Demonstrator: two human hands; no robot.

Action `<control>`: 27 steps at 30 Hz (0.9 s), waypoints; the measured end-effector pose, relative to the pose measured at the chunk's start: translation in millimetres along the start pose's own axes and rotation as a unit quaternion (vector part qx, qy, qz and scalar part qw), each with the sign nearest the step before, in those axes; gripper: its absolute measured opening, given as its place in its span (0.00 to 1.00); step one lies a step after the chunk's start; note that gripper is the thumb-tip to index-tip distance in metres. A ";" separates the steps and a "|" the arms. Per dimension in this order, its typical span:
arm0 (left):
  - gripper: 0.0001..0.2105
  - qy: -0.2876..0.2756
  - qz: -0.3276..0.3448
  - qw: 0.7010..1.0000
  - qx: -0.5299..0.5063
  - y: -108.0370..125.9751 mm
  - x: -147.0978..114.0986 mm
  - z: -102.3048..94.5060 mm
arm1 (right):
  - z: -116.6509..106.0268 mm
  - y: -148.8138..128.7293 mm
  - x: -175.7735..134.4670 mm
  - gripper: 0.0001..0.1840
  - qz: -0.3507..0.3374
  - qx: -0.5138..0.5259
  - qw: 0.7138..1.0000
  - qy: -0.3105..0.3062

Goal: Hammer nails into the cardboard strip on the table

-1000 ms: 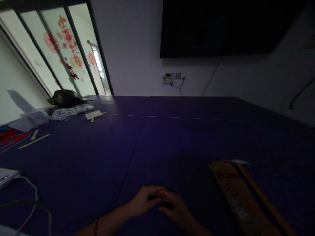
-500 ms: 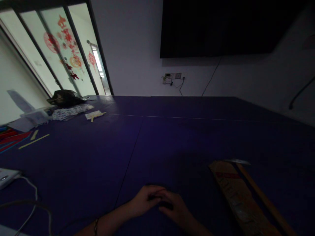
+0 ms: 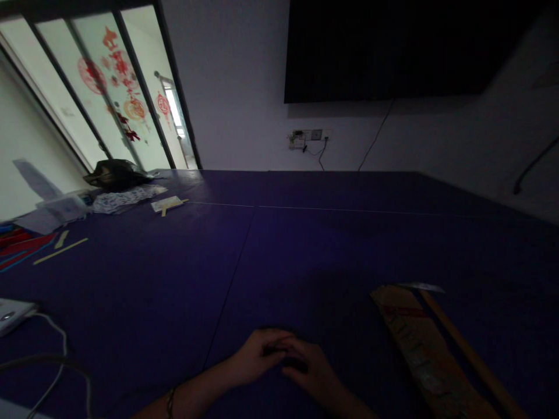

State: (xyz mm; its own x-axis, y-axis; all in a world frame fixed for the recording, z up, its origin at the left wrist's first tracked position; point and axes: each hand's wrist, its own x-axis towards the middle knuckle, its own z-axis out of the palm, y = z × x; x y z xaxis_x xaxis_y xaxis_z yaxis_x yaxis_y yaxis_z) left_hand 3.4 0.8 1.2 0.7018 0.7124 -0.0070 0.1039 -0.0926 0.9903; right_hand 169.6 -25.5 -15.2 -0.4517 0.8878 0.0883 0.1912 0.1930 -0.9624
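Note:
Both hands rest on the dark purple table (image 3: 187,279) at the bottom middle, their fingertips meeting. My left hand (image 3: 257,356) lies with its fingers loosely bent, and a dark gap shows between thumb and fingers. A bracelet circles the left wrist. My right hand (image 3: 315,369) is also loosely curved, its thumb apart from the fingers, and nothing is visible in it. To the right lies a long brown cardboard package (image 3: 419,343) with a red stripe. Beside it is a tool with a wooden handle (image 3: 463,346) and a thin metal head (image 3: 423,287), dimly lit.
At left are a white device with a cable (image 3: 15,314), red and blue strips (image 3: 26,247), a yellow strip (image 3: 61,251) and a small white box (image 3: 166,203). A black bag (image 3: 116,173) sits farther back. A dark screen (image 3: 384,52) hangs on the wall.

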 end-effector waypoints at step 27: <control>0.14 0.006 0.003 1.000 0.023 -1.8 0.7 0.1 | 0.2 4.0 -0.1 0.20 0.001 -0.037 0.999 0.005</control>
State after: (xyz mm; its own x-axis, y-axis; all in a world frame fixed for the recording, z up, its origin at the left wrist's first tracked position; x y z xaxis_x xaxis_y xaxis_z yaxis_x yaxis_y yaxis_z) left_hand 3.8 1.4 -0.6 0.6940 0.7200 0.0003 0.1323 -0.1280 0.9829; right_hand 170.2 -24.9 -19.1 -0.4423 0.8924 0.0892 0.2561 0.2209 -0.9411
